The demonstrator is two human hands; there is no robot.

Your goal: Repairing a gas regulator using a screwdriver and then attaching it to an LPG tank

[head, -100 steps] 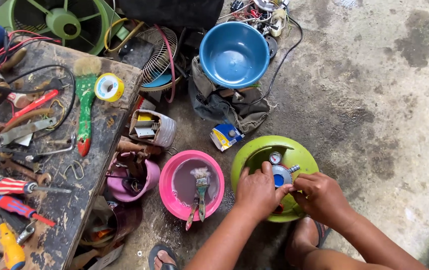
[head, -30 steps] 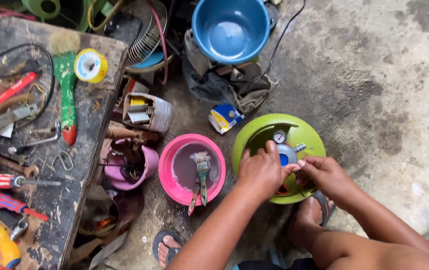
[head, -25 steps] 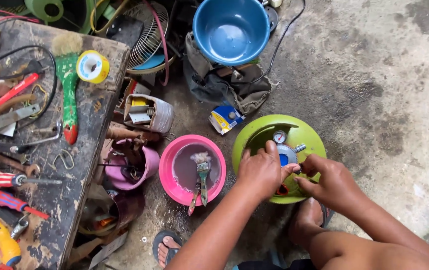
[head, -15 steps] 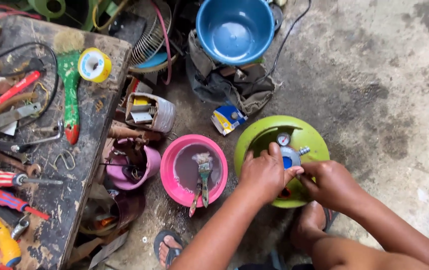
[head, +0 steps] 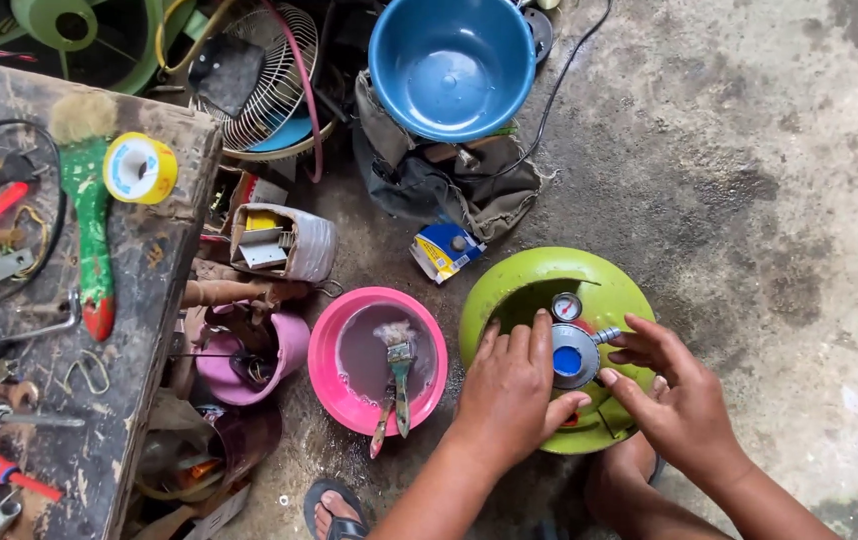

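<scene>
1. While both hands work on top of the green cylinder [head: 589,275], the regulator [head: 575,352] sits between them, at the centre of the cylinder's top.
2. Left hand [head: 514,395] lies flat and spread on the cylinder's top just left of the regulator, its thumb reaching toward the regulator's lower edge; it presses down and grips nothing that I can see.
3. Right hand [head: 679,405] comes in from the right, fingers loosely curled and apart, fingertips at the regulator's right side near its small side outlet; whether they pinch a part I cannot tell.
4. Both hands are about equally near; the left thumb and the right fingertips flank the round body with its blue knob [head: 568,360].
5. A small gauge [head: 566,307] stands just past the knob, on the far side from the person, so the regulator's long axis runs away from the person.
6. On the floor [head: 769,150] the cylinder stands upright, just right of a pink bowl [head: 334,385] holding a brush [head: 397,365].
7. Farther off, a blue basin [head: 452,62] sits beyond; the bench [head: 164,260] with tools is well apart, at the left.
</scene>
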